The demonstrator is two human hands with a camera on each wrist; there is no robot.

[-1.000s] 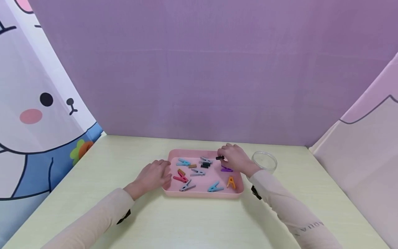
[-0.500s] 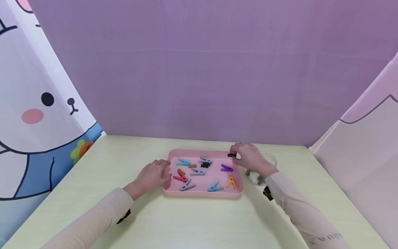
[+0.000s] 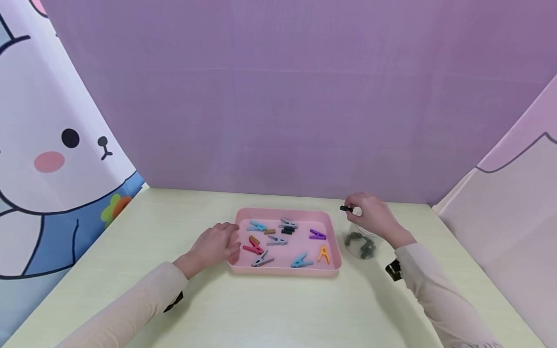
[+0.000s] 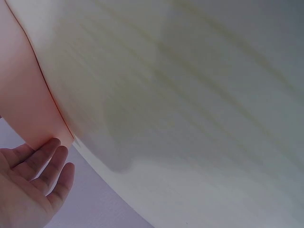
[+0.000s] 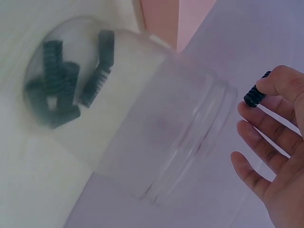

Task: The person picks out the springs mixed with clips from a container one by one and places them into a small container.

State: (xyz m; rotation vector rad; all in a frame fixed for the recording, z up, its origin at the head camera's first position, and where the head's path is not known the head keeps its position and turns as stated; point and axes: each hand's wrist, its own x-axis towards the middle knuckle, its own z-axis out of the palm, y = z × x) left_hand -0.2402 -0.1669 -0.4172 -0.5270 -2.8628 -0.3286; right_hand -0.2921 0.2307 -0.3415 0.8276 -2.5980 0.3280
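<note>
Two hands appear in the head view. The left hand (image 3: 213, 244), left of centre, rests its loosely bent fingers on the left rim of the pink tray (image 3: 283, 272). The right hand (image 3: 373, 213), right of centre, pinches a black ridged piece (image 3: 346, 208) near the mouth of the clear jar (image 3: 358, 248). The tray carries black springs (image 3: 287, 231), brown cylinders (image 3: 270, 231), light-blue clips (image 3: 301, 261), gray clips (image 3: 277, 240), a red clip (image 3: 254, 248), a purple clip (image 3: 317, 235) and an orange clip (image 3: 323, 254). Tray and jar stand on the counter (image 3: 278, 309).

Left wrist view: slightly spread fingers touch the tray at lower left.

Right wrist view: thumb and fingers grip the piece, right of frame, just beside the jar mouth. Several dark pieces (image 5: 53, 69) lie inside the jar at upper left.
</note>
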